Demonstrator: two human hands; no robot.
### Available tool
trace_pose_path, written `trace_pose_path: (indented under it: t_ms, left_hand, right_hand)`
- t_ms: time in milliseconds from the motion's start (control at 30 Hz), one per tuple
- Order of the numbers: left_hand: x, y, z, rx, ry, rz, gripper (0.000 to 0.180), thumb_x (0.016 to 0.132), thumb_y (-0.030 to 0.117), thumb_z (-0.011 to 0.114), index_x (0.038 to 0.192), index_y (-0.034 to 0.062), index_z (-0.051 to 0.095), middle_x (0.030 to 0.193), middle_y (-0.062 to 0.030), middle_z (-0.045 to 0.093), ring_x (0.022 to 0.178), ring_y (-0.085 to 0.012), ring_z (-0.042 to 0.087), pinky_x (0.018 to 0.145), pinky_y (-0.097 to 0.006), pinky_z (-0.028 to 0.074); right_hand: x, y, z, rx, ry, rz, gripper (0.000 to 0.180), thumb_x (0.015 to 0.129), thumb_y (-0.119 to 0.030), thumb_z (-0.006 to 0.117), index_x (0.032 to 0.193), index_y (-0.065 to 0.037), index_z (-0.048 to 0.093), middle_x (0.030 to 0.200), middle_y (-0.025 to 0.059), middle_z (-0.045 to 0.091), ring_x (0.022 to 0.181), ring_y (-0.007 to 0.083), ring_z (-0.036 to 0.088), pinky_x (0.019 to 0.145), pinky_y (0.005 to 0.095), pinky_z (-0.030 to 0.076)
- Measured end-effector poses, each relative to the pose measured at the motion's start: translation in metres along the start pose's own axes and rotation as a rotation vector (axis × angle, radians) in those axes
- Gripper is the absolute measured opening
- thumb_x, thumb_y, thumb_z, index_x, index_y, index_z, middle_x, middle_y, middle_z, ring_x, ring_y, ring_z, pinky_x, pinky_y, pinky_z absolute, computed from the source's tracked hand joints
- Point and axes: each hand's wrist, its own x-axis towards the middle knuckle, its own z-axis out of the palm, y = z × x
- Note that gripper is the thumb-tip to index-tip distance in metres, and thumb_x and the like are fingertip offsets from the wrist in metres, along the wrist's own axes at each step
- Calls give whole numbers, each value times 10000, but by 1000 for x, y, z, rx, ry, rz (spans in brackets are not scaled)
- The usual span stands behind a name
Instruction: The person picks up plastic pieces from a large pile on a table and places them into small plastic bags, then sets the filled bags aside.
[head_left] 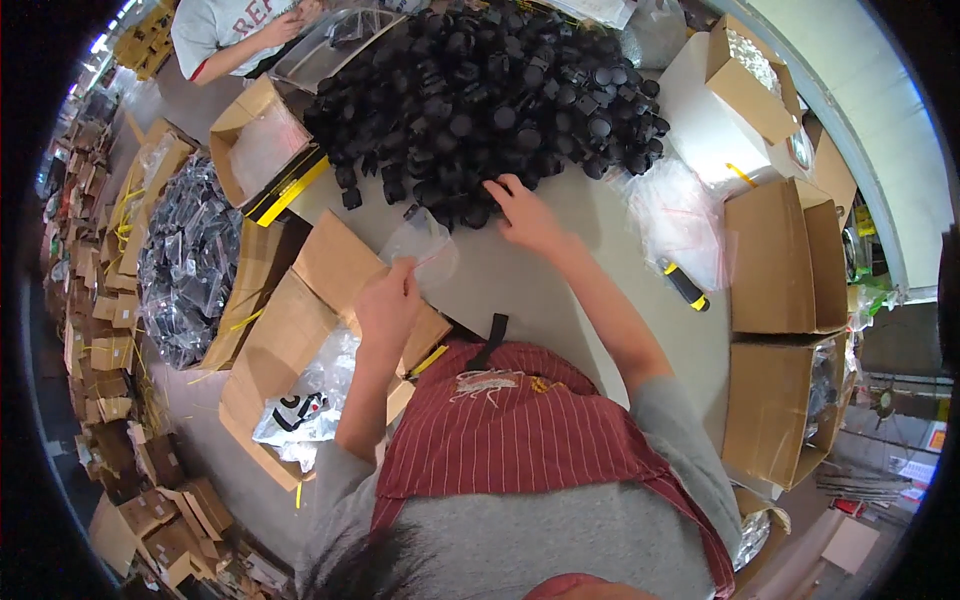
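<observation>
My left hand (388,300) is closed, pinching the near edge of a small clear plastic bag (428,250) with a thin red line. The bag hangs above the grey tabletop, and a small dark piece shows at its far edge. Whether that piece is inside the bag I cannot tell. At the near edge of a big heap of black plastic parts (500,100), my right hand (530,220) reaches in with its fingers apart. Its fingertips are beside the black parts; no part shows clearly gripped.
Clear bags (680,220) and a yellow-black utility knife (684,286) lie on the right. Cardboard boxes (785,260) line that side. On the left stand a bag-filled box (265,150), an open carton (290,330) and a bin of packed bags (190,265). Another person (235,40) stands far left.
</observation>
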Motion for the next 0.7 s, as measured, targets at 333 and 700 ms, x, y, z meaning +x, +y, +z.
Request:
trace_pose_path:
  t_ms: [333, 700]
  left_hand:
    - [-1, 29, 21, 13, -55, 207, 228, 836, 130, 617, 1060, 114, 657, 765, -121, 657, 714, -320, 651, 622, -437, 508]
    - [11, 84, 75, -25, -155, 411, 431, 778, 136, 617, 1193, 44, 554, 720, -133, 631, 639, -328, 641, 536, -453, 500]
  right_hand:
    - [-82, -2, -45, 51, -217, 462, 549, 769, -262, 773, 1261, -116, 579, 1094, 125, 621, 938, 299, 650, 760, 406, 536]
    - [-163, 2, -45, 366, 135, 636, 610, 846, -302, 728, 1335, -3, 520, 1063, 181, 656, 946, 299, 649, 849, 387, 515]
